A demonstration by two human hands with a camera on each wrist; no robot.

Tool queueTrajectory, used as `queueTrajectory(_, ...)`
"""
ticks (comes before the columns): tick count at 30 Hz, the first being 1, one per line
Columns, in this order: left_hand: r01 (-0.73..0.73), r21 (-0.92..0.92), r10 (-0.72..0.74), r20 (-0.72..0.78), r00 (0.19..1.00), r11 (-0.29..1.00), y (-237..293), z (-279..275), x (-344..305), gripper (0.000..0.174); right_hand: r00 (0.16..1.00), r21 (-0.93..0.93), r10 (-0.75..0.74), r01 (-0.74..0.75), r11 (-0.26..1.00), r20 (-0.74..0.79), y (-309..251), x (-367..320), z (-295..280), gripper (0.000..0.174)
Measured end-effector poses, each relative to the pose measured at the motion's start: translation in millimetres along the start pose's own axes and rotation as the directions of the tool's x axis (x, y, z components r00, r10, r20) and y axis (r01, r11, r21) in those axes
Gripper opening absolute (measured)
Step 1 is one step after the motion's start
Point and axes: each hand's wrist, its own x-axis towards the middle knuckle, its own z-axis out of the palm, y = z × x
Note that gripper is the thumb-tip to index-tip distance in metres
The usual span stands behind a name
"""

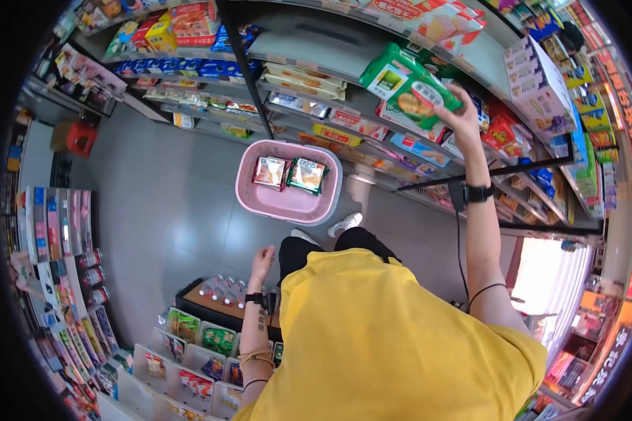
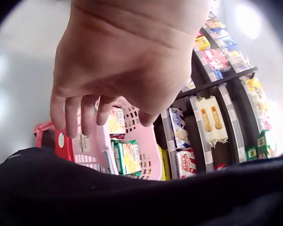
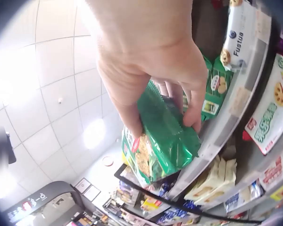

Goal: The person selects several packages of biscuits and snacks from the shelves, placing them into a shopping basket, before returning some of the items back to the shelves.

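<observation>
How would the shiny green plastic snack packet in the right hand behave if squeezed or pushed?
The shiny green plastic snack packet in the right hand would probably crinkle, since its film looks creased. It may be slightly slippery, given its glossy highlights. The printed biscuit picture hints at light, breakable contents, though these are hidden.

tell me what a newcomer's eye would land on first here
Probably the bright yellow shirt, filling the lower middle of the head view. Next, the big green packet that the right hand grips at the shelves, upper right. Then the pink basket beyond the person's shoes, with smaller packets inside.
</observation>
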Motion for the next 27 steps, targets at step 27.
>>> queueTrajectory(27, 0.139, -0.137, -0.157, -0.130, 0.979, 0.981, -65, -27, 29, 0.033, 0.957, -0.505, -0.111, -0.041, 0.862, -0.268, 70, 76, -37, 0.062)
